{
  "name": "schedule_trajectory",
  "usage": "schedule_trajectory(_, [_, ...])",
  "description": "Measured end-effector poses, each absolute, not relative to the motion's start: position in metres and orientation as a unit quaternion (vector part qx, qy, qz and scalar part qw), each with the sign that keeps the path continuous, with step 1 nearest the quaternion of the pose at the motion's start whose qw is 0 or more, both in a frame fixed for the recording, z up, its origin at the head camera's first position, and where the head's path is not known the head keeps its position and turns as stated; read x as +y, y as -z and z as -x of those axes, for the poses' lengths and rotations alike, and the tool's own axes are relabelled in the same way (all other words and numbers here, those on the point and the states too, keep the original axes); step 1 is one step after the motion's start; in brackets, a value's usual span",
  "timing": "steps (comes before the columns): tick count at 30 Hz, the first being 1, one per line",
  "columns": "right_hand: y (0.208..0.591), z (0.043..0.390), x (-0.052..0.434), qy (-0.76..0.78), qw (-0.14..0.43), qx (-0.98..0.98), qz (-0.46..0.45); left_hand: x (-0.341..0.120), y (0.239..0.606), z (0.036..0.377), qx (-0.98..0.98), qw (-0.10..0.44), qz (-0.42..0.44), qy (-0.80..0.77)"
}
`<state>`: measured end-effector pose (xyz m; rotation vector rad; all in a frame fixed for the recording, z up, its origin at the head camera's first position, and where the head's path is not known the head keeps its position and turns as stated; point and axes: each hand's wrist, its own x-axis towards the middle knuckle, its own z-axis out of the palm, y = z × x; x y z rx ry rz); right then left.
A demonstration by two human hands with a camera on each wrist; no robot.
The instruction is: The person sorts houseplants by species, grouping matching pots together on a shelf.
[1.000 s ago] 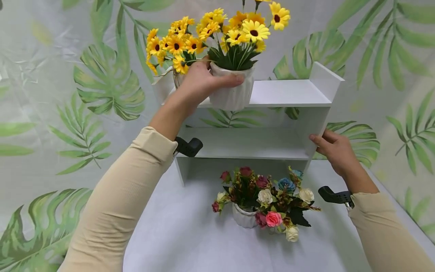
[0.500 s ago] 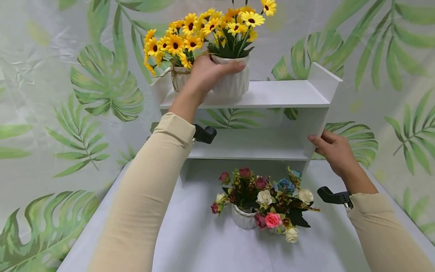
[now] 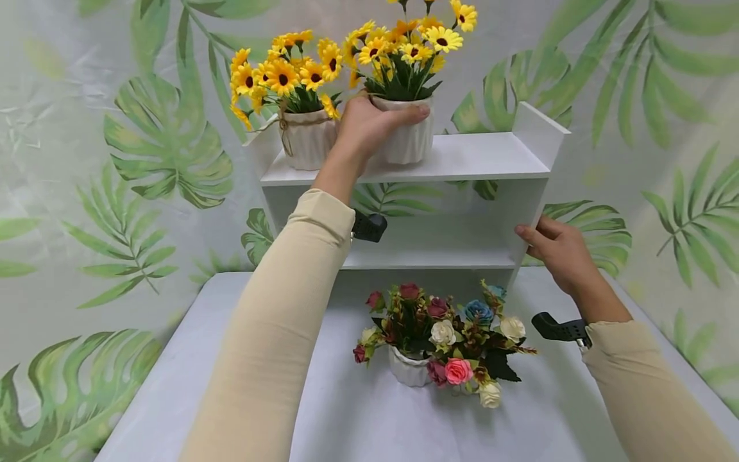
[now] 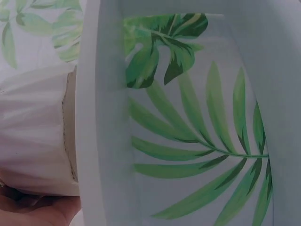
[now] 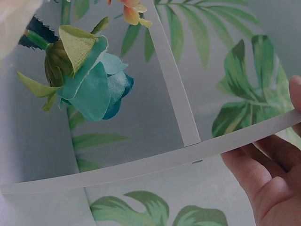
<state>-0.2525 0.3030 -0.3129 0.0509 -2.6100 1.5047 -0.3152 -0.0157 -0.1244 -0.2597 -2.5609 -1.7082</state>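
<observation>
In the head view my left hand (image 3: 369, 128) grips a white ribbed flowerpot (image 3: 407, 138) of yellow daisies (image 3: 410, 54), thumb across its front. The pot is upright at the top board of a white shelf unit (image 3: 485, 154); whether its base touches the board I cannot tell. In the left wrist view the pot's lower end (image 4: 37, 132) lies close to the board's edge. Left of it stands a second white pot (image 3: 308, 138) of yellow daisies, tied with twine. My right hand (image 3: 557, 250) holds the unit's right side panel between thumb and fingers, as the right wrist view confirms.
On the white table (image 3: 369, 423) before the unit stands a white pot (image 3: 408, 367) of dark red roses. Beside it are pink, cream and blue roses (image 3: 479, 340), their pot mostly hidden. A leaf-patterned cloth (image 3: 167, 147) hangs behind.
My left hand has raised the daisy pot slightly and carried it back from the front edge over the top board. The right hand keeps its hold on the side panel.
</observation>
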Motion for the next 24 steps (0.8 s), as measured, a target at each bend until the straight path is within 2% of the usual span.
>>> schedule_trajectory(9, [0.313,0.252,0.302,-0.507,0.067,-0.859,-0.019,-0.013,0.131,0.322,-0.824,0.012,0.069,0.562])
schedule_trajectory(24, [0.314,0.252,0.299,-0.506,0.069,-0.86,-0.013,-0.019,0.142,0.33,-0.806,-0.024,0.126,0.577])
